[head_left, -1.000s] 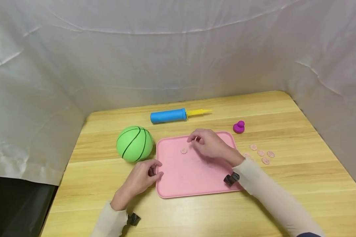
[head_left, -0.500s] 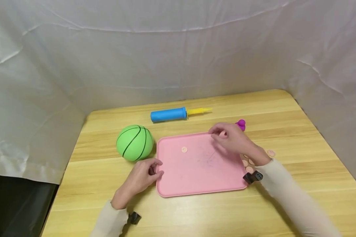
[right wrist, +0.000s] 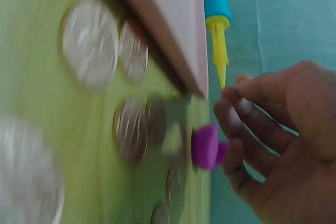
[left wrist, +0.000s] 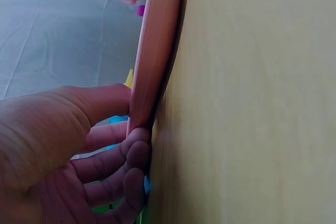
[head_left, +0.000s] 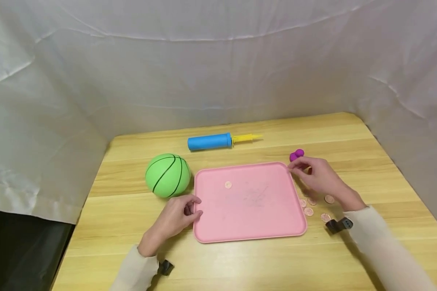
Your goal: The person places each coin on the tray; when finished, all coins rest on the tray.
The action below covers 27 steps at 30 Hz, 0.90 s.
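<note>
My left hand holds the left rim of a shallow pink tray. In the left wrist view its thumb lies on the rim and its curled fingers press against the outer wall. One copper-coloured coin lies flat on the tray, toward the upper left. My right hand hovers by the tray's far right corner, fingers loosely bent. Nothing shows between the thumb and fingertips in the right wrist view. Below that hand several more coins lie on the table, partly hidden by it in the head view.
A green ball with black lines sits left of the tray. Behind the tray lies a blue hand pump with a yellow nozzle. A purple knob on a round base stands beyond my right hand. Grey cloth hangs around the wooden table.
My right hand has moved right, from over the tray to just past its far right corner. The left hand stays on the rim, and the coin on the tray has not moved.
</note>
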Each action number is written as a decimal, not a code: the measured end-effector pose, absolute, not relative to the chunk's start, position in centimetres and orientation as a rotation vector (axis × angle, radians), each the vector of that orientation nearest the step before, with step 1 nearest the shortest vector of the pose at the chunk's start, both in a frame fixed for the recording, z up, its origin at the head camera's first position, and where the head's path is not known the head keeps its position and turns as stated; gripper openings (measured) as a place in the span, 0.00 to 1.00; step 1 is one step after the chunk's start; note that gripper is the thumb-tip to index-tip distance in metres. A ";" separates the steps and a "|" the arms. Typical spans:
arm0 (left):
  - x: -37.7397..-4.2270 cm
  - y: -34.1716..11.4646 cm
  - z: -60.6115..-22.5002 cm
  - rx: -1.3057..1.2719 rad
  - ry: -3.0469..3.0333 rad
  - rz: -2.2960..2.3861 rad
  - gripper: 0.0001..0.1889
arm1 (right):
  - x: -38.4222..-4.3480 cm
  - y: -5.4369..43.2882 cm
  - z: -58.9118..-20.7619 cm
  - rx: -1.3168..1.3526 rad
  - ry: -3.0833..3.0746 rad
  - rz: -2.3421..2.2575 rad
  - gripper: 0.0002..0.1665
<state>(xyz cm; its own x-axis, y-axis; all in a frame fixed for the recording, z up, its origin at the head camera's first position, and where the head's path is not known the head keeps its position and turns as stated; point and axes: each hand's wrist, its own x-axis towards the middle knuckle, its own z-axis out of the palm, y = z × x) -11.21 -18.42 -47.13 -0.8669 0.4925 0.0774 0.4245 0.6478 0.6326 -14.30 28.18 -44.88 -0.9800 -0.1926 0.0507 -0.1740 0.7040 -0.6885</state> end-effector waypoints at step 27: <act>-11.3 -18.3 -47.0 0.744 2.765 0.995 0.11 | -12.9 33.4 -46.0 -0.319 2.860 -0.949 0.14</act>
